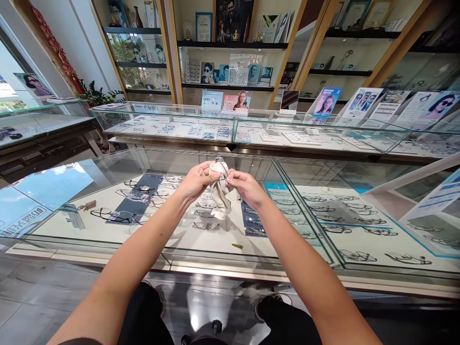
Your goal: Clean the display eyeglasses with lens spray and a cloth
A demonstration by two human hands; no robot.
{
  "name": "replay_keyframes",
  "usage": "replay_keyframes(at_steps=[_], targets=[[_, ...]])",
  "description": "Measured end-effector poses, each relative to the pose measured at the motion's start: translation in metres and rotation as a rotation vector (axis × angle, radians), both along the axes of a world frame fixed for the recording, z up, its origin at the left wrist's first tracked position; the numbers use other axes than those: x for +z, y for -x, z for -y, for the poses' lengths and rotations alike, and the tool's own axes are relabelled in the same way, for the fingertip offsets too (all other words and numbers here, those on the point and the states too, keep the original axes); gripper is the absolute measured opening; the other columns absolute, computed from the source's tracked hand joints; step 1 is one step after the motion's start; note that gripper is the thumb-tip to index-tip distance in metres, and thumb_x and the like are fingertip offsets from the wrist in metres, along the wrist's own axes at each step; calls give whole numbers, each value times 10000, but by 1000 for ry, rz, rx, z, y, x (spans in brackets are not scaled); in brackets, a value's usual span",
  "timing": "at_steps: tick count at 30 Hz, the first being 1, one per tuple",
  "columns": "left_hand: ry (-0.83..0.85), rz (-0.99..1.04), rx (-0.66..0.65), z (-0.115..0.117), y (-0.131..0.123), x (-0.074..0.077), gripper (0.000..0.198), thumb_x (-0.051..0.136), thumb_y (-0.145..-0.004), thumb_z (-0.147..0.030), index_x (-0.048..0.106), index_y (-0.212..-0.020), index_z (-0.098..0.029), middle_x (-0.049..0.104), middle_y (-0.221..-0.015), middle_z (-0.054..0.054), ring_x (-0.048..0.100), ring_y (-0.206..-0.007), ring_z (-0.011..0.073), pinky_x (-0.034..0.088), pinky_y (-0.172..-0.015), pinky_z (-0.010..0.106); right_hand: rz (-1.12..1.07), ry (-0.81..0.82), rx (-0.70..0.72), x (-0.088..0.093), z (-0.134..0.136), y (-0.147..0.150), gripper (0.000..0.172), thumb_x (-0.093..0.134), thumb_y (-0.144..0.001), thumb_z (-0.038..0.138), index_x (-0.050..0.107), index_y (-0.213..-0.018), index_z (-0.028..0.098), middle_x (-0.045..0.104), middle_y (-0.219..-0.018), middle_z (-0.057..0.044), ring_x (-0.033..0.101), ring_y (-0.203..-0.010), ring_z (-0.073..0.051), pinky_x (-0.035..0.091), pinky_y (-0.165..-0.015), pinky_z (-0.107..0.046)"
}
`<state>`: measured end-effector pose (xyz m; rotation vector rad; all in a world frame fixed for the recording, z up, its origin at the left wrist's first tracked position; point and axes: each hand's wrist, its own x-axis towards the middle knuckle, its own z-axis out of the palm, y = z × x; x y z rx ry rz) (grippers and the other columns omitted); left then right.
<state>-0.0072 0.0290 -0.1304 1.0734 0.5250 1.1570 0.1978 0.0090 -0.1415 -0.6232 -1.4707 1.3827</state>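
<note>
Above the glass display case, a crumpled cream cloth [221, 199] hangs from between my two hands. My left hand [197, 181] pinches its upper part with thumb and fingers. Dark-rimmed glasses [224, 168] are partly wrapped in the cloth, and much of the frame is hidden by it. On the other side, my right hand [246, 186] has its fingers closed on the glasses, close to the cloth's right edge. Both hands are raised over the glass, nearly touching each other.
The glass case [230, 253] spans the front, with rows of eyeglasses inside. A small gold-coloured piece [237, 246] lies below my hands. A second glass counter [172, 136] with upright cards stands behind, before shelves. A white-framed stand [413, 179] is at the right.
</note>
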Motion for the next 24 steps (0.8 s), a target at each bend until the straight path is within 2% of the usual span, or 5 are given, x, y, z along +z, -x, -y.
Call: replay_keyframes(at_steps=[5, 10, 13, 18, 24], targets=[[-6, 10, 59, 5, -11, -3, 711, 1098, -483, -217, 686, -1057, -141, 803, -869, 19, 720, -749, 133, 554, -774, 274, 46, -7, 6, -3, 1, 5, 356, 895, -820, 499, 715, -735, 204, 561, -883, -6, 517, -825, -165, 412, -788, -321], [23, 31, 168, 4, -8, 4, 939, 1120, -438, -280, 577, -1195, -169, 752, -711, -39, 688, -618, 137, 518, -660, 259, 98, -38, 59, -5, 3, 10, 387, 884, -840, 525, 683, -736, 211, 569, -853, 7, 556, -826, -171, 445, -842, -339], [46, 72, 205, 2, -5, 6, 977, 1132, -413, -312, 541, -1181, -180, 727, -679, -62, 669, -595, 119, 500, -636, 237, 95, -34, 83, -3, 5, 11, 368, 887, -843, 507, 696, -742, 210, 563, -860, 12, 576, -832, -168, 463, -868, -344], [22, 95, 143, -4, 0, 3, 869, 1114, -512, -371, 580, -1169, -174, 751, -754, -37, 680, -640, 109, 522, -681, 242, 7, 0, 47, 1, 8, 8, 347, 920, -811, 493, 728, -745, 212, 550, -881, 7, 551, -819, -159, 455, -831, -323], [-24, 56, 3, 0, -4, -2, 856, 1094, -556, -262, 570, -1230, -198, 790, -853, -14, 729, -707, 136, 568, -747, 272, -41, 86, 23, 5, 10, 5, 387, 958, -743, 494, 704, -719, 203, 569, -849, 2, 485, -781, -148, 395, -745, -298]])
